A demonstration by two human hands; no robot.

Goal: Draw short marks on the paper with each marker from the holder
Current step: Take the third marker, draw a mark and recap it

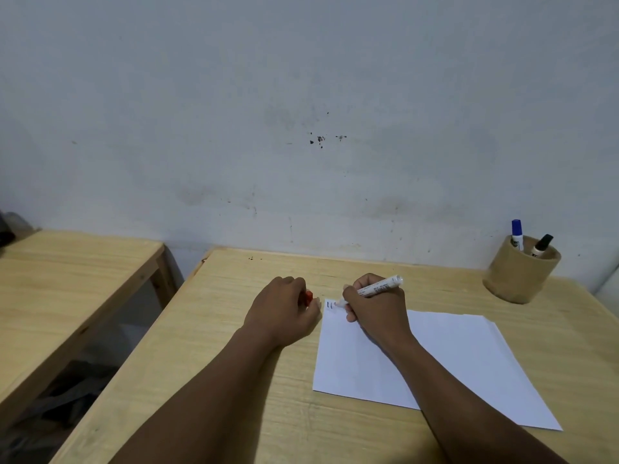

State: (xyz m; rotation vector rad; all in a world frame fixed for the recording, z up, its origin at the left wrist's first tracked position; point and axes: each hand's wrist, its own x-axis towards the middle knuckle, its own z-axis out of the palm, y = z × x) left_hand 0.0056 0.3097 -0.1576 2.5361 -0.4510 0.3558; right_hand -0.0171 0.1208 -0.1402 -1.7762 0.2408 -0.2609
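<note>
Fingers (350, 298) of the right hand (375, 306) clamp a marker (378, 288) at the paper's (452, 356) far-left corner, while the left hand (284, 309) closes on a red cap (308, 297).

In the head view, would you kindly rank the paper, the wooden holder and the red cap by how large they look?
1. paper
2. wooden holder
3. red cap, mostly hidden inside the left hand

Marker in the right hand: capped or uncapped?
Uncapped: the marker tip rests on the paper; the left hand holds a red cap.
</note>
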